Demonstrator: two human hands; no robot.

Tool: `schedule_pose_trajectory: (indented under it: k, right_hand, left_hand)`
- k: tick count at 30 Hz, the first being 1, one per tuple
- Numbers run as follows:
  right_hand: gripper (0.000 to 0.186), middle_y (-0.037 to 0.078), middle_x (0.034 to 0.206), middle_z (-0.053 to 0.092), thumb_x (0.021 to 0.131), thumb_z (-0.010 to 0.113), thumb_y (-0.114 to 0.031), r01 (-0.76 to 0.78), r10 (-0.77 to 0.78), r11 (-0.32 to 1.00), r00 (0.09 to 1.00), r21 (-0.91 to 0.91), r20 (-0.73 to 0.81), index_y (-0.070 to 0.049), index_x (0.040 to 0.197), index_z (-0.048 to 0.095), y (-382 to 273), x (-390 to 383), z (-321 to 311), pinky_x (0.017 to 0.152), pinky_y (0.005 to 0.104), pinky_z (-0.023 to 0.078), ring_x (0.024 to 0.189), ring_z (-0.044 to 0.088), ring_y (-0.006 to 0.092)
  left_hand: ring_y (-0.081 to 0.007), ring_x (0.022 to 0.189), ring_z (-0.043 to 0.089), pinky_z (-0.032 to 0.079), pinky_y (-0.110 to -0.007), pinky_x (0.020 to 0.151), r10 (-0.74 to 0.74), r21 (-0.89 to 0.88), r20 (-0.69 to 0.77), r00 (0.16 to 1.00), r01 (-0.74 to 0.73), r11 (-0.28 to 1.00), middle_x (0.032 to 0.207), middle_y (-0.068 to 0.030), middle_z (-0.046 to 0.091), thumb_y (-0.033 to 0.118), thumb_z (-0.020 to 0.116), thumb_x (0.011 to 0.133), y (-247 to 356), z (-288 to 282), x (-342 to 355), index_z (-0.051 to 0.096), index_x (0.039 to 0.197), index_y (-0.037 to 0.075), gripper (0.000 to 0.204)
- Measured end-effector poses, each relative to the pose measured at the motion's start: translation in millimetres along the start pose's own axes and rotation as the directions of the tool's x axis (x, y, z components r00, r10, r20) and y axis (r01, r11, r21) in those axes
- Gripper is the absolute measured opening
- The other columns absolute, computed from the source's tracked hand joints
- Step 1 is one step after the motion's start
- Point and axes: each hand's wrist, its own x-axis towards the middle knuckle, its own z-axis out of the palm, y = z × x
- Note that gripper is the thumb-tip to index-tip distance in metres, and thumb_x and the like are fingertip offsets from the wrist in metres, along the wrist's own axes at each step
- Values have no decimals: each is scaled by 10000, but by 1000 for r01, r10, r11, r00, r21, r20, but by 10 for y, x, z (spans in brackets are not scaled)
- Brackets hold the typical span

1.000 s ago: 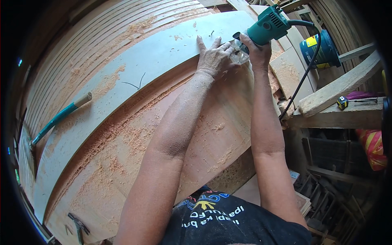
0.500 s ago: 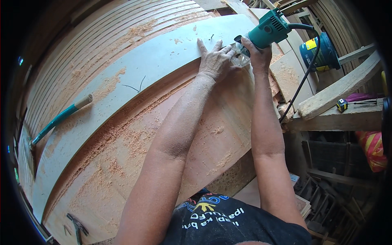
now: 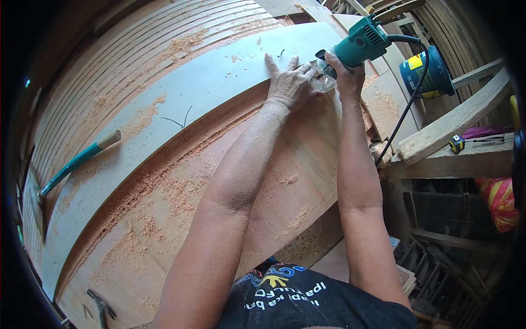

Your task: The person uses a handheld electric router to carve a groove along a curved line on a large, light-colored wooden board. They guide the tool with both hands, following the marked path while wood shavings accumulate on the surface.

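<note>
My right hand (image 3: 349, 78) is wrapped round the lower part of a green trim router (image 3: 361, 41), which leans at the far right end of a curved pale template board (image 3: 208, 79). Its clear base (image 3: 323, 83) is partly hidden by my fingers. My left hand (image 3: 287, 83) lies with fingers spread on the template's edge, just left of the router base; its thumb side is partly out of sight. Beneath the template is a wide wooden panel (image 3: 263, 186) strewn with shavings. The router's bit cannot be seen.
A hammer (image 3: 76, 162) lies across the template's left part, and pliers (image 3: 101, 307) rest at the panel's near left. The black router cord (image 3: 408, 104) hangs down on the right, by a dark bucket (image 3: 427, 71). A tape measure (image 3: 457, 143) sits on a timber beam.
The view has shifted very slightly. Both hands and the router keep nearly the same place on the template.
</note>
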Motion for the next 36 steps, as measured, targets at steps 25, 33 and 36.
schedule_pose_trajectory:
  k: [25,33,36]
  right_hand:
    - [744,156,1054,711,657,880,-479,-130,130,991,991,-6,27,-8,1163,604,112,86,-61,898,379,547,960,708,280]
    - [653,127,982,746,650,877,-458,-141,140,989,990,-54,-22,-49,1099,638,-81,38,-88,891,387,542,933,728,272]
    - [652,129,980,747,644,876,-466,-140,137,987,989,-72,-52,-57,1091,637,-78,26,-101,896,392,539,932,730,276]
  left_hand:
    - [-240,1423,437,87,-880,1018,17,-44,3,1000,-17,999,1429,72,583,678,645,817,57,-11,83,605,1356,274,675]
    - [-247,1415,455,78,-870,1020,48,-12,-1,999,-48,999,1428,78,587,658,651,843,21,61,112,619,1336,290,617]
    - [-236,1408,466,85,-866,1018,44,-11,11,999,-44,999,1434,85,583,637,659,852,42,52,115,616,1343,296,599]
